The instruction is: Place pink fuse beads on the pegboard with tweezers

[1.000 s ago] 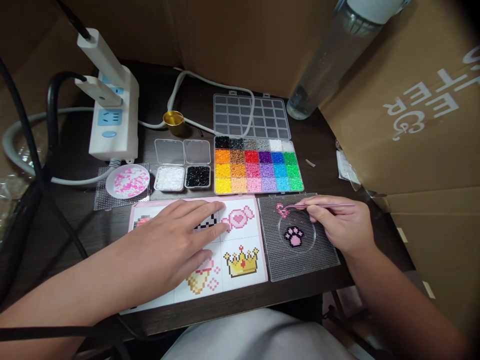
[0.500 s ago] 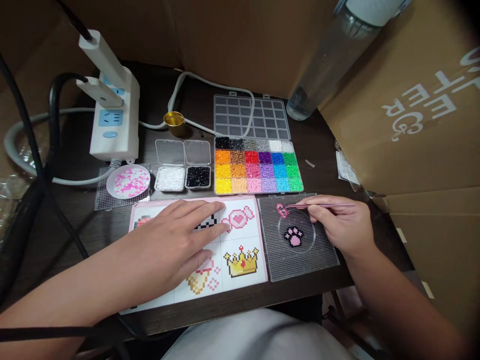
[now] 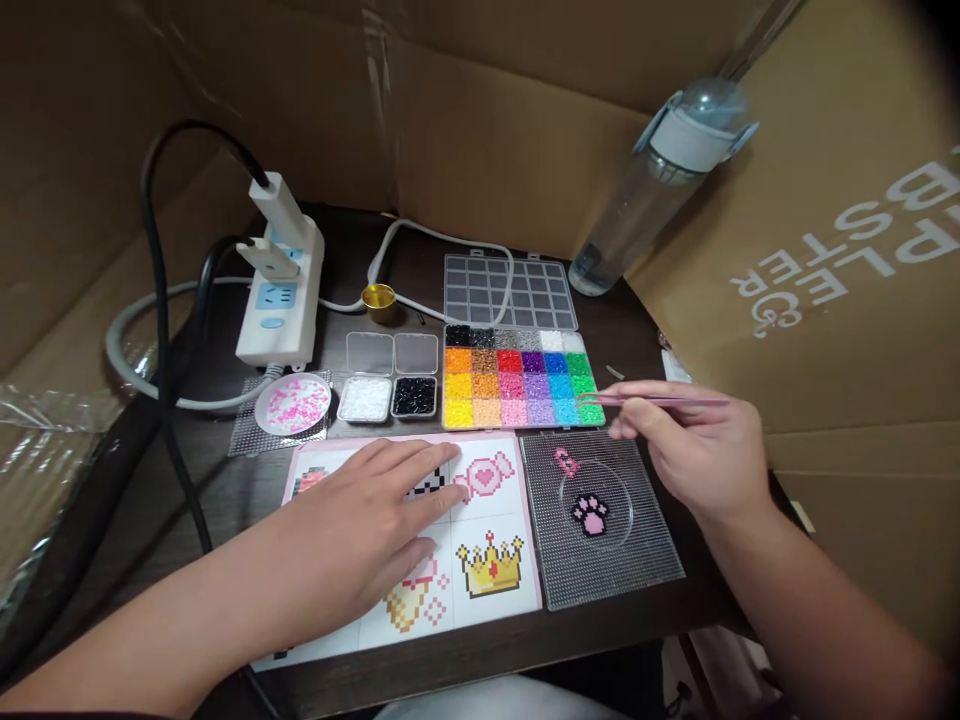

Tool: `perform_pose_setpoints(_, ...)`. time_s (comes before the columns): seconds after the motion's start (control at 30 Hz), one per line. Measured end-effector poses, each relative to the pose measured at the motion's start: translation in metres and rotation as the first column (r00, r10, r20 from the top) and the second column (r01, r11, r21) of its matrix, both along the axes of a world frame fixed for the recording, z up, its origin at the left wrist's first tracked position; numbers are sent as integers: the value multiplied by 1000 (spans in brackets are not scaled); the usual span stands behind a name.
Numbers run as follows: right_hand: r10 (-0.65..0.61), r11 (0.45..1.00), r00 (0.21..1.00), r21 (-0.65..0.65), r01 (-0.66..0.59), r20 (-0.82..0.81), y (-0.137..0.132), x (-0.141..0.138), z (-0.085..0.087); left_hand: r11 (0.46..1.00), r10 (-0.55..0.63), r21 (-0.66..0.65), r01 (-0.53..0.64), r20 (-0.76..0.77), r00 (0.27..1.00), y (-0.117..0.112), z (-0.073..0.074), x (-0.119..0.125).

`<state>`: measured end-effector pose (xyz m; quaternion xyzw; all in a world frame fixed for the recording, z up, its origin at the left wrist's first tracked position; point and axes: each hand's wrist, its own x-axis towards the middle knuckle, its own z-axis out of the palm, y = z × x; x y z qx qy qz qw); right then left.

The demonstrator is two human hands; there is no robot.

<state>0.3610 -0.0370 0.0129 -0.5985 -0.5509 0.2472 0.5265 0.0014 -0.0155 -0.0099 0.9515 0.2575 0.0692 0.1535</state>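
Observation:
Pink tweezers (image 3: 660,401) are pinched in my right hand (image 3: 697,455), their tips over the right edge of the bead box (image 3: 522,429), by the green and blue beads. Below them lies a clear pegboard (image 3: 637,565) bearing a black-and-pink paw of beads (image 3: 592,516) and a small partial pink bead shape (image 3: 566,462). My left hand (image 3: 386,530) rests flat, fingers spread, on a pattern sheet (image 3: 491,522) with a pink candy, a crown and other pixel pictures, some covered by the hand. Whether the tips hold a bead is too small to tell.
Left of the bead box stand small boxes of white beads (image 3: 365,399) and black beads (image 3: 414,396), and a dish (image 3: 260,412) of pink and white beads. Behind are a power strip (image 3: 281,300) with cables, a gold cup (image 3: 379,300) and a bottle (image 3: 637,200). Cardboard walls (image 3: 487,120) surround the table.
The view has tilted up. My right hand has lifted the tweezers off the small pink shape on the pegboard and moved them away toward the bead box. My left hand stays on the sheet.

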Motion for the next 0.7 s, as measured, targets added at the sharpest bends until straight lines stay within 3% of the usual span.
perform_pose_setpoints(0.27,67,992,991,-103,-79,-114,36,-41,-16,1000,-8,-4,8,-49,999,-1,4,3)
perform_pose_setpoints(0.7,103,982,992,-150,-114,-77,42,-41,-30,1000,8,13,-8,-14,1000,-3,-1,1)
